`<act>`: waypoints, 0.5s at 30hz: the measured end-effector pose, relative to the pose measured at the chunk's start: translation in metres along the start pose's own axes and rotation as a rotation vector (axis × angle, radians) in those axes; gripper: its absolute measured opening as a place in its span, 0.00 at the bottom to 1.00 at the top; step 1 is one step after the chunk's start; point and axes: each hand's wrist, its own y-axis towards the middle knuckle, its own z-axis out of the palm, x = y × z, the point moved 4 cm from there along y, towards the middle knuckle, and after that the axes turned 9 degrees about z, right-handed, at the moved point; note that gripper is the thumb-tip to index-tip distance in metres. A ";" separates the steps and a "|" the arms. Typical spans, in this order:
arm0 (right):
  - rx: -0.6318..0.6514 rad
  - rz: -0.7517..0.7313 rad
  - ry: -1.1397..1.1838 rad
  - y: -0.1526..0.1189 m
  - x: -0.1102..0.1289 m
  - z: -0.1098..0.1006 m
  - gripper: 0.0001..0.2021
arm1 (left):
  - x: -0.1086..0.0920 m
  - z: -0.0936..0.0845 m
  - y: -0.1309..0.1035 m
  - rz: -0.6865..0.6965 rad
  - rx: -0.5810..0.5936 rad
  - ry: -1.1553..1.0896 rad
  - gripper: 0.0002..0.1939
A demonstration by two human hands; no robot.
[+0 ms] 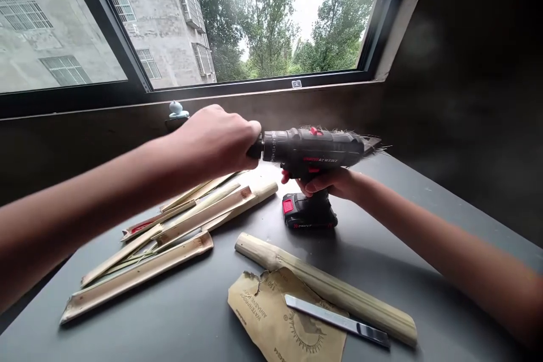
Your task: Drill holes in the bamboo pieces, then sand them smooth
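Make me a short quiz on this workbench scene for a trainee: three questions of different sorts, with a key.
1. Which hand grips the handle of the cordless drill?

2. True or false: the slim metal cutter lies partly across the abrasive paper.

3. Choose one. The split bamboo pieces lie:
a) under the abrasive paper
b) on the window ledge
c) in the picture, left of the drill's battery pack

Key:
1. The right hand.
2. True; its dark end reaches past the paper's edge.
3. c
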 end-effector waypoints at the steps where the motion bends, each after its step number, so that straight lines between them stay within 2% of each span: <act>1: -0.004 -0.004 0.010 0.000 -0.001 0.000 0.23 | -0.005 0.001 -0.004 0.000 -0.073 0.059 0.15; 5: -0.023 -0.021 0.033 0.001 -0.003 -0.002 0.24 | -0.020 0.014 -0.014 -0.082 -0.335 0.135 0.16; 8: -0.022 -0.025 0.035 0.001 -0.003 -0.002 0.25 | -0.025 0.018 -0.019 -0.127 -0.426 0.099 0.17; 10: -0.017 -0.025 0.032 0.001 -0.002 -0.002 0.25 | -0.024 0.014 -0.021 -0.080 -0.383 0.044 0.19; 13: -0.017 -0.023 0.012 0.000 -0.003 -0.002 0.25 | -0.008 0.007 -0.021 0.017 -0.139 -0.133 0.34; 14: -0.015 -0.024 0.008 0.000 -0.004 -0.003 0.25 | 0.000 0.005 -0.020 0.011 -0.079 -0.186 0.36; 15: -0.013 -0.023 0.007 0.000 -0.004 -0.003 0.26 | 0.010 0.001 -0.019 -0.030 -0.074 -0.215 0.35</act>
